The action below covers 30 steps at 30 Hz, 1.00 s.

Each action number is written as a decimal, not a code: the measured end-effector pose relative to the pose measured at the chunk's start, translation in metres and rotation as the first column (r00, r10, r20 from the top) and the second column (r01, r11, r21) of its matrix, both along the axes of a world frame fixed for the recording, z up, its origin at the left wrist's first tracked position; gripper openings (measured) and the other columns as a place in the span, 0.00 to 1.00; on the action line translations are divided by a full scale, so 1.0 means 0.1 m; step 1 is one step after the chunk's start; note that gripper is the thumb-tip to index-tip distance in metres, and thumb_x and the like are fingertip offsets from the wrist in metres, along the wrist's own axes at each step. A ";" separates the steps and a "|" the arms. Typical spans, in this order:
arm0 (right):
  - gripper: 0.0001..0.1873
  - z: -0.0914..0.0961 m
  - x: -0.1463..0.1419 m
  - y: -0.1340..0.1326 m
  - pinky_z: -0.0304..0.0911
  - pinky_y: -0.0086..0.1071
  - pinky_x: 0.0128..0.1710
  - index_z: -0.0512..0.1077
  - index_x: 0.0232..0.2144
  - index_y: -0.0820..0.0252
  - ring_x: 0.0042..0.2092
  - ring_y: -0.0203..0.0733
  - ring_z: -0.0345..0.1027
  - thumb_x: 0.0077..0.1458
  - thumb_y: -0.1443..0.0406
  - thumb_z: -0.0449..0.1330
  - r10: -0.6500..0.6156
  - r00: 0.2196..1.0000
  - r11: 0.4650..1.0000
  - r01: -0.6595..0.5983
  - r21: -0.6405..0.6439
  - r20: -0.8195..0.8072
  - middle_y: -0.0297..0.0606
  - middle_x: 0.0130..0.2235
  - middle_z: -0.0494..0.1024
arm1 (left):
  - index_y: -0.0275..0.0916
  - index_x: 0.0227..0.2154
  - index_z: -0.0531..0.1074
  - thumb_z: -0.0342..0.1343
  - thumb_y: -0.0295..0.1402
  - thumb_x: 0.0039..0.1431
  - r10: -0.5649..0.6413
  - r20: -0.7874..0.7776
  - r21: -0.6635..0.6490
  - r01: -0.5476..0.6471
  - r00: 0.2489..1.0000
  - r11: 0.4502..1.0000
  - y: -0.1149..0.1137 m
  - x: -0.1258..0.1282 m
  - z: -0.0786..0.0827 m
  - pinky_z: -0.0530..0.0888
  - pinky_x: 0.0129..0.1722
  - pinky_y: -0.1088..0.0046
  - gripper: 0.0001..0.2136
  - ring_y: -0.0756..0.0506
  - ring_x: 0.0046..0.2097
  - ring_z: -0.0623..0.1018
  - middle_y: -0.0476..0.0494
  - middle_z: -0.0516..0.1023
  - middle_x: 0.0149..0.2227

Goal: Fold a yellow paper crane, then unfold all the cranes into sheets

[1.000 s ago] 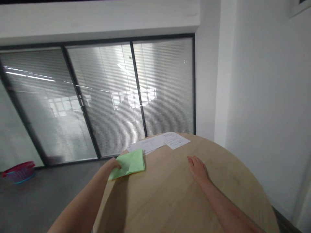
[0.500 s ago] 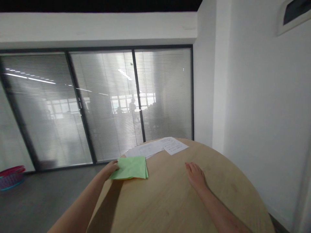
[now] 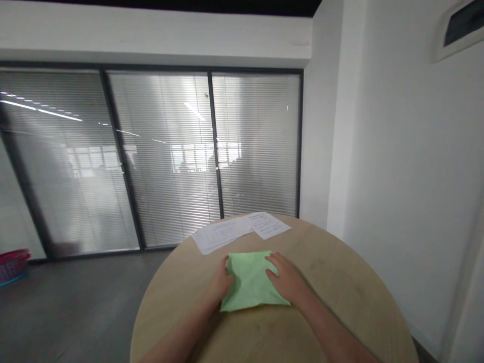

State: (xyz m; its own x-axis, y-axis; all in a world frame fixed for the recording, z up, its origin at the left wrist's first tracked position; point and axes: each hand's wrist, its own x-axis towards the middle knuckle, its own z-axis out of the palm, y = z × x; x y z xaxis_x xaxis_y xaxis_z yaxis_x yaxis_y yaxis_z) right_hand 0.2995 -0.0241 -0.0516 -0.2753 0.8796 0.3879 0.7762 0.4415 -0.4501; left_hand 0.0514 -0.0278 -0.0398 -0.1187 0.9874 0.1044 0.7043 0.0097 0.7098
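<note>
A folded light green cloth (image 3: 251, 285) lies on the near part of the round wooden table, between my two hands. My left hand (image 3: 222, 282) is at the cloth's left edge, its thumb over the top and its fingers curled by the side, gripping that edge. On the right part of the cloth rests my right hand (image 3: 287, 280), its thumb and fingers spread apart. The fingertips of my right hand touch the upper right of the cloth. What lies under either palm is hidden.
Several white printed sheets (image 3: 227, 233) lie overlapping at the table's far edge. The round tabletop (image 3: 340, 297) curves close to the white wall (image 3: 408, 176) on the right. A red and blue basket (image 3: 13, 267) sits on the floor at far left, before the glass partition with blinds.
My left hand has brought the green cloth rightward from the table's left edge to in front of me. My right hand has moved slightly left and now rests on the cloth.
</note>
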 end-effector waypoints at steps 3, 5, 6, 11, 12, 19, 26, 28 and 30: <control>0.31 -0.08 -0.11 -0.07 0.47 0.47 0.69 0.65 0.65 0.61 0.70 0.55 0.52 0.63 0.57 0.53 -0.003 0.987 0.997 0.015 -0.071 0.161 0.48 0.68 0.62 | 0.36 0.70 0.53 0.50 0.24 0.52 -0.046 -0.305 0.039 0.061 0.951 0.997 -0.16 0.14 -0.04 0.71 0.59 0.62 0.39 0.35 0.62 0.73 0.30 0.70 0.63; 0.32 -0.13 -0.18 -0.11 0.46 0.50 0.68 0.62 0.67 0.59 0.71 0.57 0.49 0.64 0.56 0.52 -0.015 0.973 0.994 0.040 -0.102 0.228 0.49 0.70 0.59 | 0.32 0.68 0.59 0.49 0.27 0.55 -0.058 -0.489 -0.001 0.066 0.870 0.998 -0.27 0.18 -0.01 0.73 0.56 0.55 0.34 0.31 0.58 0.75 0.25 0.74 0.58; 0.32 -0.16 -0.20 -0.13 0.46 0.52 0.68 0.61 0.68 0.58 0.71 0.58 0.49 0.64 0.56 0.51 -0.017 0.967 0.993 0.047 -0.113 0.253 0.49 0.70 0.58 | 0.31 0.65 0.64 0.48 0.27 0.56 -0.045 -0.569 0.012 0.064 0.821 0.998 -0.32 0.20 0.01 0.72 0.55 0.52 0.31 0.30 0.58 0.75 0.24 0.74 0.58; 0.31 -0.22 -0.26 -0.17 0.42 0.58 0.68 0.58 0.69 0.55 0.71 0.58 0.47 0.67 0.56 0.46 -0.010 0.948 0.990 0.054 -0.132 0.318 0.49 0.71 0.56 | 0.35 0.58 0.73 0.45 0.24 0.60 -0.017 -0.726 0.151 0.184 0.688 0.971 -0.38 0.34 0.04 0.58 0.66 0.47 0.24 0.31 0.70 0.60 0.30 0.61 0.69; 0.31 -0.22 -0.26 -0.18 0.41 0.58 0.68 0.58 0.69 0.56 0.72 0.58 0.46 0.67 0.56 0.46 -0.013 0.946 0.990 0.058 -0.129 0.324 0.49 0.71 0.55 | 0.35 0.59 0.72 0.44 0.24 0.61 -0.054 -0.723 0.145 0.228 0.689 0.963 -0.37 0.37 0.03 0.55 0.68 0.47 0.24 0.32 0.70 0.59 0.31 0.61 0.69; 0.33 -0.21 -0.23 -0.18 0.38 0.57 0.68 0.55 0.70 0.59 0.72 0.57 0.44 0.68 0.54 0.43 -0.015 0.942 0.984 0.073 -0.161 0.334 0.49 0.72 0.53 | 0.33 0.67 0.60 0.42 0.39 0.68 -0.271 -0.625 -0.071 0.292 0.732 0.954 -0.32 0.43 -0.09 0.56 0.68 0.50 0.28 0.34 0.71 0.58 0.30 0.58 0.70; 0.35 -0.24 -0.05 -0.07 0.34 0.63 0.67 0.53 0.71 0.57 0.73 0.58 0.40 0.68 0.50 0.41 -0.122 0.926 0.953 0.210 -0.219 0.357 0.46 0.73 0.49 | 0.33 0.69 0.56 0.40 0.47 0.69 -0.233 -0.625 -0.103 0.218 0.745 0.971 -0.29 0.23 -0.07 0.50 0.68 0.46 0.32 0.32 0.73 0.52 0.28 0.51 0.72; 0.35 -0.24 0.01 -0.04 0.33 0.65 0.66 0.51 0.71 0.56 0.73 0.57 0.38 0.68 0.50 0.40 -0.150 0.921 0.938 0.247 -0.243 0.359 0.46 0.73 0.48 | 0.34 0.69 0.56 0.40 0.47 0.69 -0.213 -0.626 -0.105 0.190 0.750 0.976 -0.28 0.19 -0.06 0.51 0.68 0.45 0.32 0.32 0.72 0.52 0.28 0.51 0.72; 0.34 -0.23 0.05 -0.02 0.33 0.67 0.66 0.51 0.71 0.55 0.73 0.57 0.38 0.68 0.51 0.40 -0.156 0.920 0.929 0.260 -0.264 0.360 0.44 0.73 0.47 | 0.34 0.69 0.56 0.40 0.47 0.69 -0.204 -0.629 -0.114 0.171 0.750 0.979 -0.28 0.17 -0.06 0.51 0.67 0.45 0.32 0.32 0.72 0.53 0.27 0.50 0.72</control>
State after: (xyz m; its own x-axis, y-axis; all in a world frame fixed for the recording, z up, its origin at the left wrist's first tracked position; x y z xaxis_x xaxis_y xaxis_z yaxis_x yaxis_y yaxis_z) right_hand 0.3047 -0.0266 -0.0749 -0.1380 0.9903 0.0163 0.9610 0.1378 -0.2398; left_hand 0.0686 -0.0554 -0.0457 0.1464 0.9883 0.0423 0.9835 -0.1500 0.1015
